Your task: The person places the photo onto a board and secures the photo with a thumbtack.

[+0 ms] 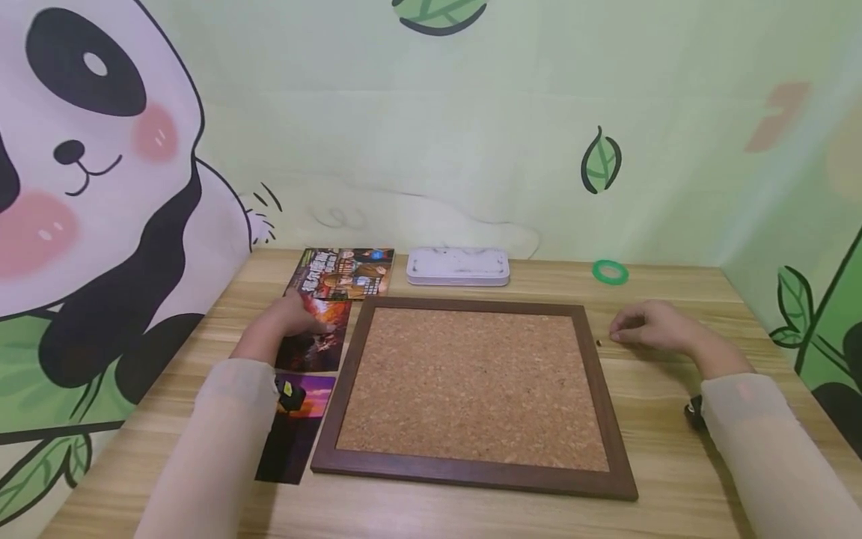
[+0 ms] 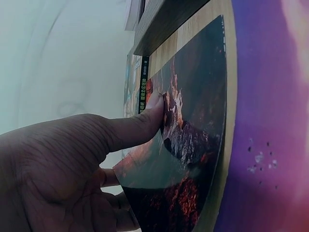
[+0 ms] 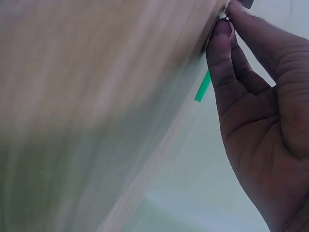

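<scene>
Creases look the likeliest trouble on the left, where the dark fiery card (image 1: 319, 355), lying just beside the framed corkboard (image 1: 471, 389), is taken by one edge; too hard a squeeze or a sharp lift could fold it there. Its near end lies close to the purple-sky card (image 1: 299, 434), so a sideways drag might nudge that one askew. In the middle, the board's raised wooden frame could snag the fiery card's edge if the two were brought together too low. On the right, the small dark piece (image 1: 598, 343) on the tabletop beside the frame is so tiny that a careless brush of the fingertips could knock it away, or a loose pinch could drop it. As for grip, the left hand (image 1: 289, 314) pinches the fiery card, with the thumb on its printed face and the other fingers behind, so only the card's thickness seems to part them at the edge. The right hand (image 1: 656, 326) has thumb and forefinger drawn nearly together, tips just beside the small dark piece in the head view; the right wrist view has a dark speck at those tips, but whether they grasp anything I cannot tell.
</scene>
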### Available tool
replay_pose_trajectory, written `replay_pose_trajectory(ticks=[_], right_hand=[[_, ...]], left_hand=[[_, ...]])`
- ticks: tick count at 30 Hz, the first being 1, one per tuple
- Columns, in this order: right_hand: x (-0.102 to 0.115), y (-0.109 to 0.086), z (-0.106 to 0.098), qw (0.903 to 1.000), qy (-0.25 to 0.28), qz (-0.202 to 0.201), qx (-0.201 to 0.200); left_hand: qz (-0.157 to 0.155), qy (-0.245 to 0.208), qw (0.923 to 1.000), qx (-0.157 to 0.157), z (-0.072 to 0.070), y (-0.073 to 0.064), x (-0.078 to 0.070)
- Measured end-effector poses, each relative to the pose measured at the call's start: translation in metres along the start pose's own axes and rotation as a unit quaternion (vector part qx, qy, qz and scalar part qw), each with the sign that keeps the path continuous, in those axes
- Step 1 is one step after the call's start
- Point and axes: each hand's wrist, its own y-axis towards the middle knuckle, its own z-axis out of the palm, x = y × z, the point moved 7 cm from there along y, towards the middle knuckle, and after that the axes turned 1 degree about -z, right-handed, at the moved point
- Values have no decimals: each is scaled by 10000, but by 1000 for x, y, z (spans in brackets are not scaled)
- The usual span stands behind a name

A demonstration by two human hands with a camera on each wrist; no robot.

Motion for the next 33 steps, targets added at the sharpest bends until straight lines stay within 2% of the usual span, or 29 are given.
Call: replay_pose_trajectory(ticks=[3,6,13,20,23,26,29,31,33], right_hand=[[0,0,0,10000,3,64,23],[-1,-1,0,9999,4,116,15],[-2,-1,-6,9997,-60,26,-232],[6,-3,-14,9973,-201,-222,-672],[10,-3,-16,9965,-223,-255,-768],[14,-2,-17,9958,-186,-307,-848],[16,-1,-18,9954,-130,-306,-897],[17,0,-19,9954,-98,-280,-916],[19,0,-21,9949,-148,-281,-960]], left_hand=[[1,3,10000,-5,-1,0,1],[146,24,9998,-128,-3,-1,1],[809,-19,9915,-1020,-23,-8,-6],[1090,-300,9827,-1464,-48,-16,-20],[1112,-592,9803,-1520,-54,-24,-27],[1180,-1050,9747,-1583,-60,-30,-34],[1314,-1625,9652,-1571,-62,-34,-42],[1422,-2027,9579,-1454,-62,-36,-49],[1542,-2233,9532,-1330,-59,-37,-56]])
